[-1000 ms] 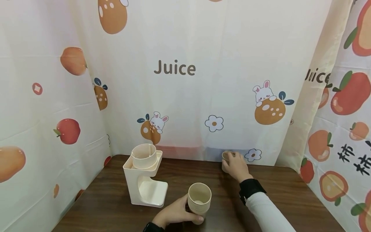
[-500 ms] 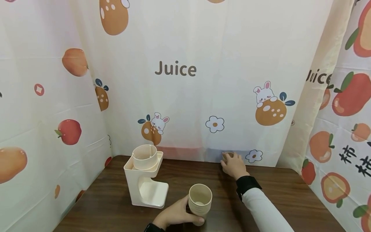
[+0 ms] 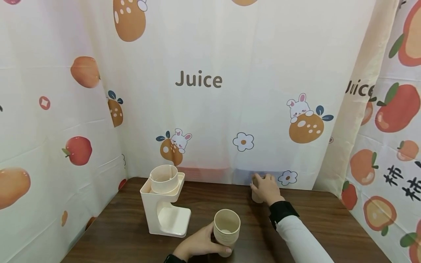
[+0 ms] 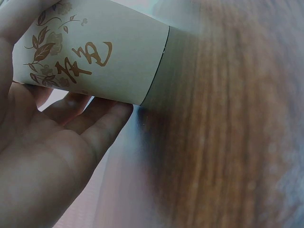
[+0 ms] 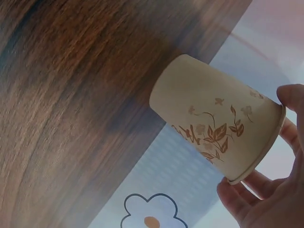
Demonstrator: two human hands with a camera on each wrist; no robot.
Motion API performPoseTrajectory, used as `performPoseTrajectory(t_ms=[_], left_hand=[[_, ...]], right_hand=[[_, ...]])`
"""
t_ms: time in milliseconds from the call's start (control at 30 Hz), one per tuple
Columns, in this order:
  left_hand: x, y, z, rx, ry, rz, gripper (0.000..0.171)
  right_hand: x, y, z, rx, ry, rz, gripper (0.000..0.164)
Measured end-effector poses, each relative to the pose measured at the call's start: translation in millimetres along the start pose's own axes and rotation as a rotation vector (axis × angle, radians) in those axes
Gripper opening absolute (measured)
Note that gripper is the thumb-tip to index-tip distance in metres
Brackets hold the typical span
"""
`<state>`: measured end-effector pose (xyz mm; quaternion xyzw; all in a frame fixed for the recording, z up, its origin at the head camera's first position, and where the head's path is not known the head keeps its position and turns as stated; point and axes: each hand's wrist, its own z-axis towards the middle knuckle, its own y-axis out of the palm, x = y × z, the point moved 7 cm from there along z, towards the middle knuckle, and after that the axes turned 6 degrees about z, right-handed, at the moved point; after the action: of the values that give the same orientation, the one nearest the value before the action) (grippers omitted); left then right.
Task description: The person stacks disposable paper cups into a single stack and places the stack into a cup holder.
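In the head view my left hand (image 3: 198, 243) grips a stack of beige paper cups (image 3: 227, 229) near the front of the table, its opening facing up. Brown leaves and lettering mark the lower cup (image 4: 95, 52) in the left wrist view, where my fingers and thumb wrap round its side. At the back of the table my right hand (image 3: 267, 189) holds a single paper cup (image 3: 257, 198) from above. The right wrist view shows thumb and fingertips pinching this flower-printed paper cup (image 5: 216, 118) at its rim, with its base toward the table. My hand covers most of its rim in the head view.
A cream stand (image 3: 152, 213) with a round cup-shaped top (image 3: 163, 179) and a flat foot stands on the left of the brown wooden table (image 3: 309, 219). A fruit-printed curtain (image 3: 204, 117) hangs along the table's back edge and both sides.
My right hand has shifted a little at the paper cup, its fingers now over the rim and the cup's lower side showing below them. The left hand and the stack stay put.
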<state>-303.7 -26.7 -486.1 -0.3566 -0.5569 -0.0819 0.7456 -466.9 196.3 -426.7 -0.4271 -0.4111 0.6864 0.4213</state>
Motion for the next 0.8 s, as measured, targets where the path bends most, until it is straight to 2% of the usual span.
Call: performPoseTrajectory(t_ms=[367, 800], left_hand=[[1.6, -0.6, -0.5, 0.013, 0.004, 0.011, 0.068], [-0.4, 0.3, -0.1, 0.000, 0.006, 0.003, 0.070]], right_hand=[[-7.1, -9.1, -14.6, -0.048, 0.011, 0.027, 0.041], [-30.2, -20.7, -52.6, -0.066, 0.002, 0.090, 0.037]])
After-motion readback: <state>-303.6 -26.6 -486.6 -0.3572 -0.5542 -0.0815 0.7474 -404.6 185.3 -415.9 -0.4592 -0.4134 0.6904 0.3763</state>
